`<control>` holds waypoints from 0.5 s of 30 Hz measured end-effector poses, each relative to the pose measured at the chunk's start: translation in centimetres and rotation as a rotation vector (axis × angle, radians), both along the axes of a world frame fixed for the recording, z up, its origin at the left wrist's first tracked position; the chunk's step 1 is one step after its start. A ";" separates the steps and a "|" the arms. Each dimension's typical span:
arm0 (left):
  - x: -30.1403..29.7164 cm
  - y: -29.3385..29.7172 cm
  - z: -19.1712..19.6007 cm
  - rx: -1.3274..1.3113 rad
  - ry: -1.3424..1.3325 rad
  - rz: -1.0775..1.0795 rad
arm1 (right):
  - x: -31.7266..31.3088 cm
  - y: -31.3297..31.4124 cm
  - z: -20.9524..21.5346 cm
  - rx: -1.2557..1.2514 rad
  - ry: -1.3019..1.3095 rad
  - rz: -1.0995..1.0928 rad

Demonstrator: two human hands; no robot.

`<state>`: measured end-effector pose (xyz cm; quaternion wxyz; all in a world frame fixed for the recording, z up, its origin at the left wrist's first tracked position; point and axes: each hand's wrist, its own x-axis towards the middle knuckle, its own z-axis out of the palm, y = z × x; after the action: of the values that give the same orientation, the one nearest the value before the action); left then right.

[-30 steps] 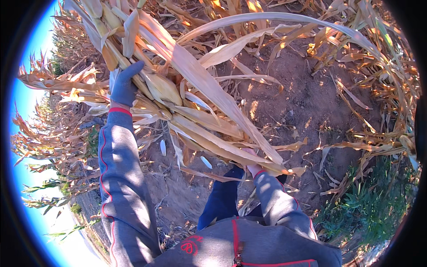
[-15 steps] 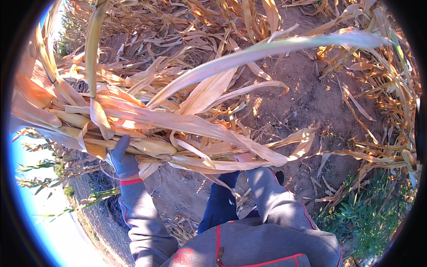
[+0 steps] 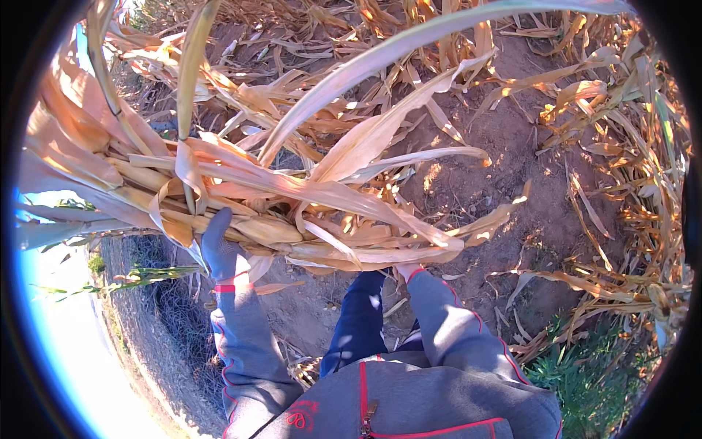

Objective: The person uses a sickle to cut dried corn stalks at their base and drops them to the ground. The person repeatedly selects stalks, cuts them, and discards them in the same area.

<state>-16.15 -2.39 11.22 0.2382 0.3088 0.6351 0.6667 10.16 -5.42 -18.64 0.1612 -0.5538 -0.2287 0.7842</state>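
A thick bundle of dry corn stalks (image 3: 292,212) with pale leaves and husked ears lies across the view, tilted from upper left to lower right. My left hand (image 3: 221,252), in a dark blue glove, presses up against the underside of the bundle at its left part. My right hand (image 3: 406,271) is mostly hidden under the stalks near their lower right end; only a bit of it shows above the grey sleeve cuff. Both grey sleeves with red trim rise from the lower edge.
Bare brown soil (image 3: 504,168) lies below, strewn with dry corn leaves. More dry stalks (image 3: 636,219) stand at the right and top. Green weeds (image 3: 599,373) grow at the lower right. My dark blue trouser leg (image 3: 358,322) shows between the arms.
The bundle has swung down and now lies more level. My left hand has dropped from high on the stalks to under the bundle's left part. The view has tilted further.
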 end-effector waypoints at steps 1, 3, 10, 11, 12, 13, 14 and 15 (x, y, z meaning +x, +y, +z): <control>-0.3 -0.6 0.0 0.001 -0.107 0.060 | 1.1 -1.3 1.5 -0.032 0.005 0.021; -0.4 -2.0 0.3 0.034 -0.281 0.100 | 4.4 -3.6 4.2 -0.047 0.007 0.028; -4.7 -15.1 3.1 0.181 -0.132 0.337 | 13.8 -2.8 7.3 0.173 -0.092 -0.089; -2.9 -15.9 5.6 0.161 -0.149 0.438 | 15.9 -2.6 5.2 0.242 -0.131 -0.070; -4.2 -19.7 5.9 0.207 -0.214 0.468 | 17.6 -2.5 4.6 0.229 -0.118 -0.055; -4.2 -23.2 6.6 0.170 0.043 0.505 | 18.5 -2.6 5.8 0.158 -0.186 -0.043; -5.7 -26.5 6.4 0.171 0.197 0.583 | 20.6 -2.8 4.6 0.122 -0.210 -0.047; -7.5 -31.5 6.5 -0.175 0.602 0.584 | 22.7 -3.2 3.6 0.129 -0.256 0.027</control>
<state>-23.62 -33.87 17.68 -0.1312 0.2755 0.7913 0.5299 32.84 -8.61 -15.02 0.1555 -0.6346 -0.3050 0.6929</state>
